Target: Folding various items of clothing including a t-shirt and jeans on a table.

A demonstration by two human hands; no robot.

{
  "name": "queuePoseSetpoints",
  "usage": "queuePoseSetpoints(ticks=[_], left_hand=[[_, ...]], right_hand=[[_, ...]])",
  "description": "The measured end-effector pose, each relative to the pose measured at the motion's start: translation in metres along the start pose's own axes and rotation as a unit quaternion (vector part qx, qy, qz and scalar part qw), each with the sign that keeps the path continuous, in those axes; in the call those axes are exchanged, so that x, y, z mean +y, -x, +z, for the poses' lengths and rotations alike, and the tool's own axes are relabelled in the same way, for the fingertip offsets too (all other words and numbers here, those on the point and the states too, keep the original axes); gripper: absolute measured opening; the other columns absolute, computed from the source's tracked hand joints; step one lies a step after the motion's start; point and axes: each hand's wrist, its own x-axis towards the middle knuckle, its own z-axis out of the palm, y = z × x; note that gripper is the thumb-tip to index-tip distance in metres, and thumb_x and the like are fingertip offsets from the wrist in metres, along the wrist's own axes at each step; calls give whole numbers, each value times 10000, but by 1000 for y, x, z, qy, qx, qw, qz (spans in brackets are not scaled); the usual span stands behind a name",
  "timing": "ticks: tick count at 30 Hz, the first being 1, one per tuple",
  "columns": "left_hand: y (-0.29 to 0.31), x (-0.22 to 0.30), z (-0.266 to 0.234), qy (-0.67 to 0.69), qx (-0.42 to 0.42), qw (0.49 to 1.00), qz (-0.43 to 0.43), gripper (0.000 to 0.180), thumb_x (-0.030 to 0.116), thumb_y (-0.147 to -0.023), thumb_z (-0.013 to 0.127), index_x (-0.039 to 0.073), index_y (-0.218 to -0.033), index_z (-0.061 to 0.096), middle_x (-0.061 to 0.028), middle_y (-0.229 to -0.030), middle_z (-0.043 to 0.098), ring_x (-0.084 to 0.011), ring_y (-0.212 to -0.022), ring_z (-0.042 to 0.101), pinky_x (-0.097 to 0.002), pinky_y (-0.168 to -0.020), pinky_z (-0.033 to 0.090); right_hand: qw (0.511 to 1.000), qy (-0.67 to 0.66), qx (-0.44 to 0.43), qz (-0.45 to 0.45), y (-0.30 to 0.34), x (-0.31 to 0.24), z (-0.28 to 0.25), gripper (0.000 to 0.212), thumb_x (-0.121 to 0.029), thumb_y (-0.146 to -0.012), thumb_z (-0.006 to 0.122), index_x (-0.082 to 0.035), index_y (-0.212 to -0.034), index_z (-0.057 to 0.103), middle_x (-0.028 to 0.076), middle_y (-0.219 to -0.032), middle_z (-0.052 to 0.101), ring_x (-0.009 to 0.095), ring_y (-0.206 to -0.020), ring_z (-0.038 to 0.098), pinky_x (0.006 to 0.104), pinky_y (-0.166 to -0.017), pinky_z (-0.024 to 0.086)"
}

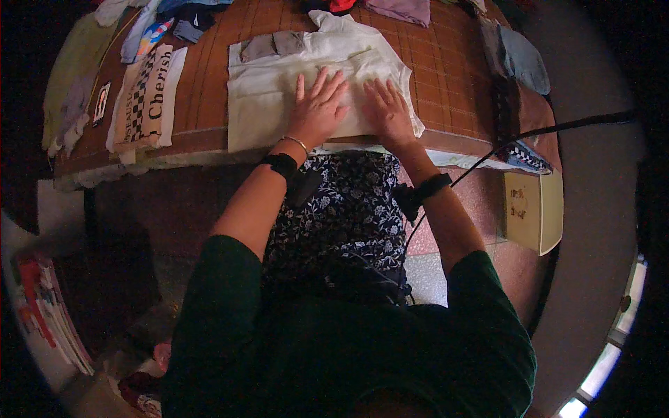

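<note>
A cream-white garment [258, 104] lies spread on the brown plaid bed cover, its near edge at the front of the bed. It looks like a shirt, though its full shape is hard to make out. My left hand [319, 108] rests flat on its middle with the fingers spread. Beside it, my right hand [387, 115] presses flat on the right part of the cloth, fingers pointing away from me. Two grey-brown patches of cloth [273, 46] show at the garment's far left; I cannot tell whether they are pockets or separate pieces.
A folded printed cloth [148, 97] and a phone-like flat object [102, 103] lie on the bed's left. Other clothes [523, 61] hang over its right side, and several more lie along the far edge. A cream bin [534, 212] stands below right. A black cable [543, 131] runs from my right wrist.
</note>
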Motion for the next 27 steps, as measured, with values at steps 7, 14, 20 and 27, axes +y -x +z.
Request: queuePoseSetpoints(ticks=[7, 14, 20, 27], left_hand=[[6, -7, -11, -8, -65, 997, -46, 551, 474, -940, 468, 193, -1413, 446, -53, -1511, 367, -267, -1408, 303, -574, -1138, 150], [38, -40, -23, -68, -81, 990, -93, 598, 513, -941, 446, 218, -1456, 379, -54, -1543, 309, -266, -1434, 248, -544, -1153, 136], [77, -86, -34, -69, -66, 983, -157, 632, 528, -936, 450, 209, -1474, 355, -65, -1564, 258, -283, -1448, 206, -577, -1147, 98], [99, -117, -43, -66, -112, 963, -236, 695, 573, -942, 399, 180, -1503, 283, -63, -1588, 190, -279, -1467, 138, -570, -1155, 66]], right_hand=[[989, 80, 1, 122, 23, 8, 6, 603, -531, -951, 426, -201, -1454, 386, 122, -1522, 328, 354, -1408, 281, 520, -1139, 207], [984, 112, -10, 136, 41, 29, 7, 593, -528, -975, 372, -225, -1483, 329, 154, -1529, 300, 364, -1416, 259, 520, -1142, 199], [979, 100, -55, 172, 38, 22, 2, 581, -524, -985, 341, -243, -1492, 307, 151, -1548, 255, 365, -1435, 209, 523, -1153, 155], [979, 112, -39, 167, 42, 23, 6, 581, -528, -986, 335, -250, -1496, 300, 145, -1552, 248, 356, -1440, 198, 528, -1154, 144]])
